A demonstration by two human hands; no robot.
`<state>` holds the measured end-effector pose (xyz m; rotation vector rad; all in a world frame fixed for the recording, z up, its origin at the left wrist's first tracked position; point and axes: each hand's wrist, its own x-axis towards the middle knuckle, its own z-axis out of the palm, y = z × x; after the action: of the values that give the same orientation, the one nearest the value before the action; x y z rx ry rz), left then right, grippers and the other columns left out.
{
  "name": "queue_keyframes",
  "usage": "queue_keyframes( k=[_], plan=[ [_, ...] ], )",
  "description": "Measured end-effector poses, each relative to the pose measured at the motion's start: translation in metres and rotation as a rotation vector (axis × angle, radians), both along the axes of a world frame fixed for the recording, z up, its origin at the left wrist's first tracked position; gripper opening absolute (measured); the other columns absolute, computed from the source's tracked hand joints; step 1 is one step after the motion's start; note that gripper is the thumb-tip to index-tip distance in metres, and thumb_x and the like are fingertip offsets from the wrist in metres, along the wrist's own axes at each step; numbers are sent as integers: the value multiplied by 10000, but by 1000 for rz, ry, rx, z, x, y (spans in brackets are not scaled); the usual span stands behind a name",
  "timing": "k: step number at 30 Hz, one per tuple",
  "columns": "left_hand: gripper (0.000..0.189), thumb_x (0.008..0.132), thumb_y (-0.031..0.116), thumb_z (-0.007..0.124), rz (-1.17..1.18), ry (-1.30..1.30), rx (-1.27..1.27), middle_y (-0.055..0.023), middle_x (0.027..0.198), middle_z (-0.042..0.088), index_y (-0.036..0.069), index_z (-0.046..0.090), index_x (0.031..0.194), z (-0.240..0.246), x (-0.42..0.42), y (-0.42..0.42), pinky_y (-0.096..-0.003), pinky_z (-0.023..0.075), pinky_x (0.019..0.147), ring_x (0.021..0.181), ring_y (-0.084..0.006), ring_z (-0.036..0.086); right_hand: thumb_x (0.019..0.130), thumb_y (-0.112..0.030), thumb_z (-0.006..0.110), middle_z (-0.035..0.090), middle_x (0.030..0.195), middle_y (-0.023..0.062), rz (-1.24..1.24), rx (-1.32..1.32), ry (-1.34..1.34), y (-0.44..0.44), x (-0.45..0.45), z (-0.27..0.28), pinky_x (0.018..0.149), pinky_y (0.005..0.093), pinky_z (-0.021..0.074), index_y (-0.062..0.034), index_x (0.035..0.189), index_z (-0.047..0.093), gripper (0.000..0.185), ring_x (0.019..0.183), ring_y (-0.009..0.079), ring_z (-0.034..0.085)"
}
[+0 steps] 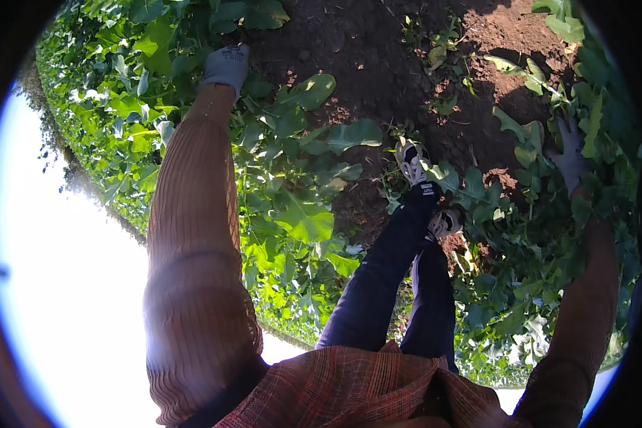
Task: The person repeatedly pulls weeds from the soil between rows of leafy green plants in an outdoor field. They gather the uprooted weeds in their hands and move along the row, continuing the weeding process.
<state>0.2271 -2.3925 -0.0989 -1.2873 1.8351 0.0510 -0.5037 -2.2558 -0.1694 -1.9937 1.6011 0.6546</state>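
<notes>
My left hand (227,67), in a grey work glove bearing print, is among broad green leaves (158,45) at the upper left. Its fingers bend away from view, so whether they grip a stem is hidden. On the far right, my right hand (570,152) wears a similar glove. Its fingers are spread against the leafy plants (529,136) beside it, and nothing shows in its grasp. Some leaves overlap that wrist and forearm.
Brown soil (364,69) runs between two leafy rows. My sneakers (412,160) and dark trousers (374,289) are in the middle, with low leaves around the feet. Small weeds (444,59) grow in the soil. Bright sky glares at the left.
</notes>
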Motion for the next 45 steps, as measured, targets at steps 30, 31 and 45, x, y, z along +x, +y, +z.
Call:
queue_keyframes(
  k=[30,31,45],
  plan=[
    [405,952,316,619,474,545,440,-131,1253,635,105,616,1297,81,-110,136,-409,517,951,1121,-285,645,703,-232,843,335,1594,201,133,-77,37,2,-15,-14,1040,453,478,-141,1507,445,901,1348,394,486],
    [362,940,238,658,718,726,264,-122,1202,663,83,637,1267,89,-99,144,-377,532,920,1060,-259,675,705,-238,846,334,1594,203,92,-56,16,3,-15,-15,1052,453,469,-138,1510,441,906,1354,394,479],
    [594,791,296,753,958,503,-455,-257,1276,640,20,594,1292,45,9,87,-407,502,989,1181,-405,624,728,-219,831,294,1611,204,15,-15,-201,7,-43,-39,1140,491,375,-121,1535,403,919,1446,419,343]
  ],
)
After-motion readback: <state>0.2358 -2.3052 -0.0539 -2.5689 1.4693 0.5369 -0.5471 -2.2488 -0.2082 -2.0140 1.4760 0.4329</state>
